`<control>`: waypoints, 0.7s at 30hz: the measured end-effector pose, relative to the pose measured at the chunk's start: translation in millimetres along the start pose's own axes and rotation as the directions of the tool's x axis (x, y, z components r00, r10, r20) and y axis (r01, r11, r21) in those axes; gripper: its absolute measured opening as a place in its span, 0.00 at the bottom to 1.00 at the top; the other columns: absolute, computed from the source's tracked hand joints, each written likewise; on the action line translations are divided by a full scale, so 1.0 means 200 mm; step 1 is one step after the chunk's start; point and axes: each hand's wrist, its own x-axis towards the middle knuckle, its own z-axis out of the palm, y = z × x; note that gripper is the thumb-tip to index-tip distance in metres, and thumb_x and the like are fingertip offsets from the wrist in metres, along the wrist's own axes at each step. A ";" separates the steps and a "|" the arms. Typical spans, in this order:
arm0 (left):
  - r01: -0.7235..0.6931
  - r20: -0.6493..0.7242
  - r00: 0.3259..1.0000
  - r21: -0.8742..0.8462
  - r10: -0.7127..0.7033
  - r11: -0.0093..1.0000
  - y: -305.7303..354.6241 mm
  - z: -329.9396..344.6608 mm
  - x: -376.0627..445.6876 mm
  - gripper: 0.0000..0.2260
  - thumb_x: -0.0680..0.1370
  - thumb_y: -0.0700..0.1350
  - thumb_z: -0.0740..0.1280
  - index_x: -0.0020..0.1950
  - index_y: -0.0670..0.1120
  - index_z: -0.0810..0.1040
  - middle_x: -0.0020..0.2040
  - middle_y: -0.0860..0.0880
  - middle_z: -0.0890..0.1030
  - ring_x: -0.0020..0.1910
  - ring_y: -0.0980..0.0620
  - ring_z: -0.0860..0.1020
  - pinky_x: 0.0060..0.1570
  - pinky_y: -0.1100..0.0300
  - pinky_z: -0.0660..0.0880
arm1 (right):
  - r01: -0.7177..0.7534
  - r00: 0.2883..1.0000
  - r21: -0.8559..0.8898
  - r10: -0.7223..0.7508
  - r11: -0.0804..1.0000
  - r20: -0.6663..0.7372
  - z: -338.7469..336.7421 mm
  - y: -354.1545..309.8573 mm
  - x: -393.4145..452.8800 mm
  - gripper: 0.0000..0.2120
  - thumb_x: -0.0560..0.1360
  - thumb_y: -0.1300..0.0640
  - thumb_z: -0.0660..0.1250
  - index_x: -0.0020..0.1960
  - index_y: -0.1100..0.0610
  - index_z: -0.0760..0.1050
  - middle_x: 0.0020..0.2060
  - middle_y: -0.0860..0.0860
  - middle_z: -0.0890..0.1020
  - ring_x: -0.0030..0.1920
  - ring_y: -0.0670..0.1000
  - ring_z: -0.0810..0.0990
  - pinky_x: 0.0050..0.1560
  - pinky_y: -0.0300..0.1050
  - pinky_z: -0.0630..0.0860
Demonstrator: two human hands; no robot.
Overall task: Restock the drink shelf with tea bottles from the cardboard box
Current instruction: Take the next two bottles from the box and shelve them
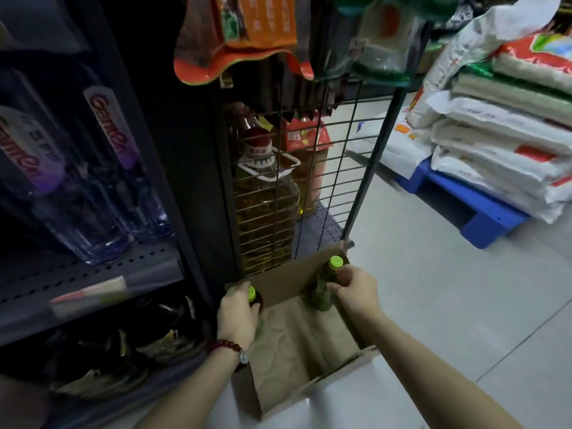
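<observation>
Down in the cardboard box [309, 345], both hands grip tea bottles: left hand [236, 317] at the left wall, right hand [356, 291] at the far corner.

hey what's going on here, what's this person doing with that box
A person is crouched over an open cardboard box on the floor beside a store shelf. Each hand holds a green-capped tea bottle by its neck: the left hand grips the left bottle at the box's left wall, and the right hand grips the right bottle at the far right corner. No other bottles show in the box; neither bottle has reached the shelf yet.
</observation>
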 end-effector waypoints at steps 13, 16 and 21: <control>-0.079 -0.017 0.997 -0.216 0.078 0.973 -0.03 0.19 0.11 0.18 0.70 0.41 0.74 0.59 0.46 0.78 0.56 0.47 0.79 0.57 0.49 0.76 0.59 0.61 0.69 | -0.002 0.999 0.048 0.004 0.999 -0.036 0.11 0.08 0.25 0.25 0.72 0.55 0.72 0.67 0.58 0.72 0.61 0.54 0.78 0.62 0.56 0.74 0.62 0.46 0.69; -0.040 0.012 0.999 -0.309 0.046 0.950 -0.05 0.19 0.13 0.17 0.71 0.44 0.73 0.58 0.48 0.78 0.54 0.49 0.81 0.54 0.51 0.77 0.53 0.63 0.71 | -0.010 0.998 0.122 0.017 0.992 -0.057 0.15 0.11 0.26 0.18 0.72 0.55 0.72 0.60 0.56 0.75 0.55 0.53 0.81 0.56 0.54 0.77 0.52 0.43 0.69; -0.057 0.022 0.997 -0.352 0.069 0.934 -0.05 0.21 0.16 0.15 0.71 0.45 0.73 0.57 0.47 0.79 0.51 0.51 0.80 0.50 0.56 0.75 0.51 0.65 0.68 | 0.004 0.998 0.155 0.006 0.988 -0.065 0.16 0.13 0.28 0.15 0.71 0.56 0.73 0.56 0.57 0.77 0.51 0.53 0.81 0.50 0.52 0.75 0.49 0.43 0.69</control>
